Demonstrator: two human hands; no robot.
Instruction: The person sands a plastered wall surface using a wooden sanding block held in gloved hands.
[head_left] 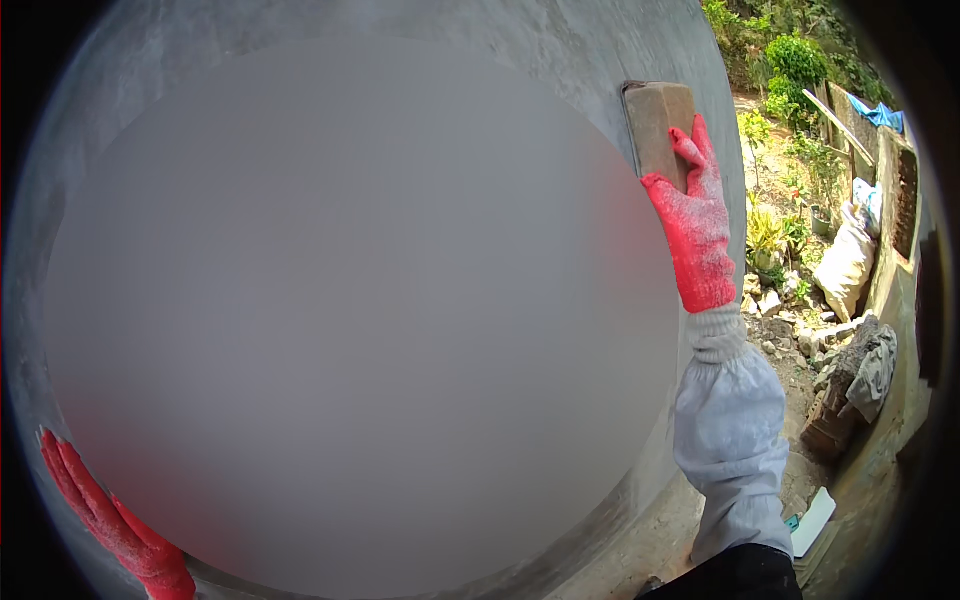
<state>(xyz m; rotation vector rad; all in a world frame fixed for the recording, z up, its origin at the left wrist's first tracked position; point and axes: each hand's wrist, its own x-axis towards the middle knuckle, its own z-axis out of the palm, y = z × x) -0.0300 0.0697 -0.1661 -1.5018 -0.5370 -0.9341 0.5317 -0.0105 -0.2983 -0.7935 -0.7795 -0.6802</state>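
My right hand (pixel 700 205), in a dusty red glove, grips a tan rectangular block (pixel 660 110) near the upper right edge of a grey wall (pixel 560 45). A thin dark layer lines the side of the block facing the wall. The thumb is on its lower left and the fingers lie over its right side. At the lower left, my left hand (pixel 115 525), also red-gloved, lies with its fingers stretched out along the wall and holds nothing. A large blurred oval hides the middle of the view.
Past the wall's right edge lies a yard with green plants (pixel 797 70), rubble and stones (pixel 768 300). A whitish sack (pixel 848 260) leans by a low wall at the far right. Below it a grey cloth (pixel 875 370) drapes over brown blocks; a white piece (pixel 815 522) lies lower down.
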